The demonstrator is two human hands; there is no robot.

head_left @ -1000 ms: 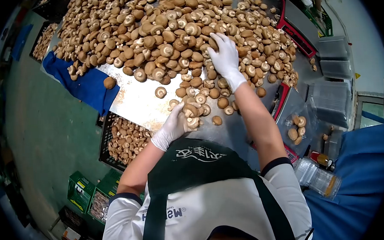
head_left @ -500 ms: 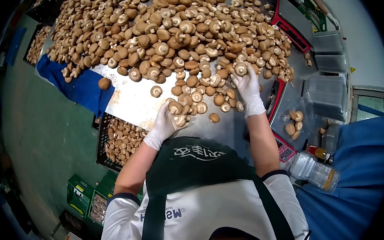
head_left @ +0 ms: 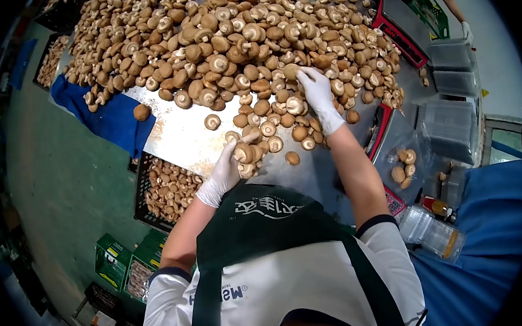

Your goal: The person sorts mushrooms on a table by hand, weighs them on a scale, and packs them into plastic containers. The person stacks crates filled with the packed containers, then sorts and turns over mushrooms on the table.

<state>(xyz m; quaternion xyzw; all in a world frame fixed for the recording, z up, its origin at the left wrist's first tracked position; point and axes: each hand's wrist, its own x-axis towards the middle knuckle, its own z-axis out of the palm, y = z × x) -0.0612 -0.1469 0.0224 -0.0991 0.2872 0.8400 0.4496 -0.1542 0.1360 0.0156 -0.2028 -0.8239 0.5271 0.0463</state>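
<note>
A large heap of brown mushrooms covers the far part of the metal table. My left hand, in a white glove, is wrapped round a few mushrooms near the table's front edge, with loose ones just right of it. Farther out and to the right, my right hand, also gloved, has its fingertips closed on a mushroom at the front of the heap. Its palm side is hidden.
Red scales stand at the right, near stacked clear trays. Bagged mushrooms lie on a nearer scale. A black crate holds mushrooms at the left. Blue cloth hangs over the left edge. A co-worker's gloved hand shows at top right.
My right hand has put down the upturned mushroom it held and moved up and left to another at the heap. My left hand stays low, still round its mushrooms. The co-worker's hands have shifted.
</note>
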